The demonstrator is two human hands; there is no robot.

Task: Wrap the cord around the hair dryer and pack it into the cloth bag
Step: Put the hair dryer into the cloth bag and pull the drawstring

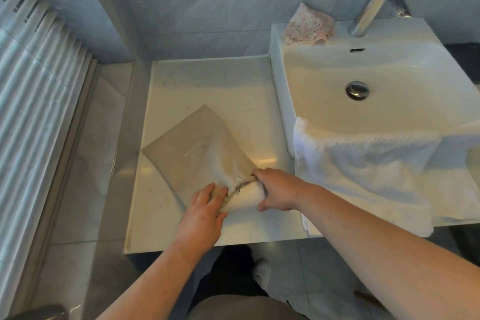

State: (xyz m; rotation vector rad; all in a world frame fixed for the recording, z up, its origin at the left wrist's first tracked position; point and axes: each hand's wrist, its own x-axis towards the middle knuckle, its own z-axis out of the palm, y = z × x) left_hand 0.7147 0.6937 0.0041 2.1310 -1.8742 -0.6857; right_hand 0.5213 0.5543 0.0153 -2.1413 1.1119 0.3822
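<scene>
A beige cloth bag [192, 148] lies flat on the white counter [207, 80], its mouth turned toward me. A white hair dryer [245, 196] sticks partly out of that mouth, with only its rounded white end showing. My left hand [202, 213] pinches the bag's gathered rim on the near side. My right hand [279, 188] grips the dryer's exposed end at the bag's opening. The cord is hidden from view.
A white basin [389, 41] sits to the right with a chrome tap [368, 13]. A white towel [363, 171] hangs over its front edge, close to my right arm. A folded floral cloth [309, 26] lies on the basin's back corner. Black plastic hangs overhead.
</scene>
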